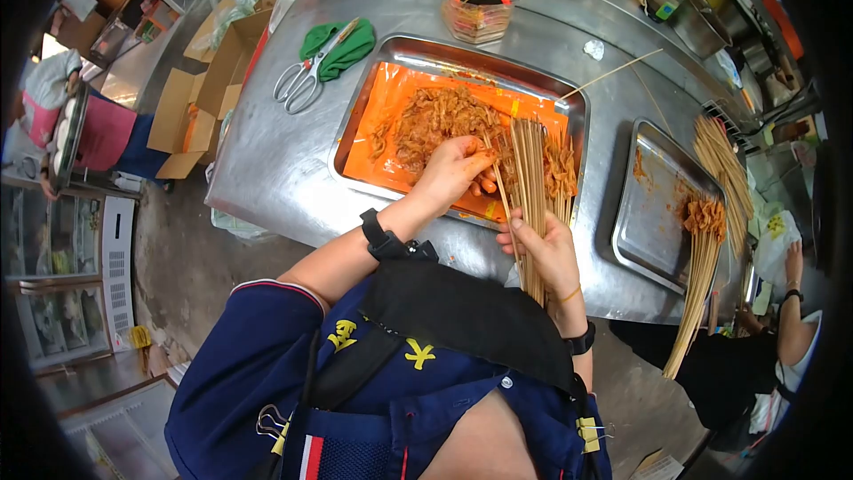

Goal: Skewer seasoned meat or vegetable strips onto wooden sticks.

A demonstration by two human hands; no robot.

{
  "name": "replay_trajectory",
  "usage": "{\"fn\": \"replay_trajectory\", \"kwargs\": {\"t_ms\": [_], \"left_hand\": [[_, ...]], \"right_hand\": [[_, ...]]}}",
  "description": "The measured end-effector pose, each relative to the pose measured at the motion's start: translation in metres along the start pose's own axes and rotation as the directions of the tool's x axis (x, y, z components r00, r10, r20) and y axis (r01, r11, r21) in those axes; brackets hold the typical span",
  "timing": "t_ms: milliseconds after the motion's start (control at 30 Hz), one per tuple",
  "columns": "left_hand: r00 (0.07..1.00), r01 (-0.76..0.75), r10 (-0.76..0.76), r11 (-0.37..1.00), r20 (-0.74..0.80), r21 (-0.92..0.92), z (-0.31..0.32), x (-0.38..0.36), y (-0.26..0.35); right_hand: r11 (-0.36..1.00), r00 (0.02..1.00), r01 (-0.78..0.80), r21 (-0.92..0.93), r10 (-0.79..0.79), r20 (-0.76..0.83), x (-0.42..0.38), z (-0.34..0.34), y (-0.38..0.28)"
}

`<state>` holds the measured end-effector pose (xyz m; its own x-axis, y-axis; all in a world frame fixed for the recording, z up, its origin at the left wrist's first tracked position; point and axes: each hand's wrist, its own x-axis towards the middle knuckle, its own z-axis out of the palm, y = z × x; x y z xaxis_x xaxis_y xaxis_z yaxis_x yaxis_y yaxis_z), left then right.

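Note:
My left hand (455, 176) is closed at the fingertips, pinching a small sauce-coated piece of marinated meat near the top of a single skewer. A thick bundle of bamboo skewers (530, 169) is gripped in my right hand (553, 253), in front of my chest. Both hands are over the near side of a metal tray (342, 147) lined with orange plastic. In that tray lies a heap of red-brown marinated meat (440, 120). Loaded skewers (560, 169) rest at its right side, partly behind the bundle.
Scissors (302, 84) lie on a green cloth (342, 49) at the table's left. A second metal tray (653, 213) holds more loaded skewers (705, 244), their sticks overhanging the edge. A clear container (478, 13) stands behind. Other people stand left and right.

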<state>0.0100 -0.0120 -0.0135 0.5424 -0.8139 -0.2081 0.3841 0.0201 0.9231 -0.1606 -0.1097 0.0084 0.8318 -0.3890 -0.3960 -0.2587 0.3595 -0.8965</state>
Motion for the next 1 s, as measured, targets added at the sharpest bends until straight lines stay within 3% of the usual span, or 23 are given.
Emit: {"fn": "replay_trajectory", "kwargs": {"t_ms": [133,233,333,367,400,467,533,600,700,800,900,1000], "left_hand": [[1.000,0.021,-0.022,0.999,-0.018,-0.039,-0.002,0.000,-0.004],[0.999,0.040,-0.040,0.998,-0.005,0.040,-0.006,0.001,-0.003],[0.991,-0.089,0.114,0.958,-0.076,0.274,-0.021,-0.004,0.008],[0.962,-0.157,0.241,0.873,-0.129,0.461,-0.036,-0.002,0.009],[0.912,-0.248,0.379,0.815,-0.159,0.523,-0.057,0.000,0.005],[0.848,-0.030,0.435,0.609,-0.302,0.792,-0.083,-0.013,0.028],[0.795,0.193,0.519,0.275,-0.314,0.942,-0.104,-0.021,0.034],[0.867,0.365,0.323,0.105,-0.379,0.925,-0.112,-0.023,0.037],[0.854,0.512,0.082,0.055,-0.515,0.857,-0.104,-0.019,0.042],[0.886,0.440,0.060,0.209,-0.460,0.873,-0.112,-0.019,0.044],[0.911,0.215,0.112,0.691,-0.396,0.690,-0.136,-0.015,0.031],[0.896,0.202,0.172,0.663,-0.409,0.721,-0.135,-0.014,0.030]], "right_hand": [[0.999,1.000,-0.006,-0.033,0.006,0.012,0.001,0.001,0.000],[0.998,0.999,-0.037,-0.050,0.038,0.027,0.001,0.000,-0.003],[0.997,0.999,-0.035,-0.073,0.036,0.014,0.000,0.001,-0.004],[0.998,0.999,-0.032,-0.063,0.033,0.016,0.000,0.000,-0.004],[0.998,0.999,-0.029,-0.050,0.030,0.017,0.000,-0.001,-0.003],[0.999,0.999,-0.026,-0.030,0.027,0.019,-0.001,-0.001,-0.003],[0.999,0.999,-0.026,-0.025,0.027,0.030,0.000,-0.001,-0.003],[0.999,0.999,-0.028,-0.040,0.029,0.032,0.001,-0.001,-0.003],[0.998,0.999,-0.037,-0.041,0.038,0.029,0.000,0.000,-0.004],[0.999,0.999,-0.034,-0.039,0.035,0.026,0.000,-0.001,-0.005],[0.998,0.999,-0.039,-0.040,0.040,0.027,0.001,0.000,-0.005],[0.997,0.998,-0.040,-0.058,0.043,0.040,0.001,0.000,-0.004]]}}
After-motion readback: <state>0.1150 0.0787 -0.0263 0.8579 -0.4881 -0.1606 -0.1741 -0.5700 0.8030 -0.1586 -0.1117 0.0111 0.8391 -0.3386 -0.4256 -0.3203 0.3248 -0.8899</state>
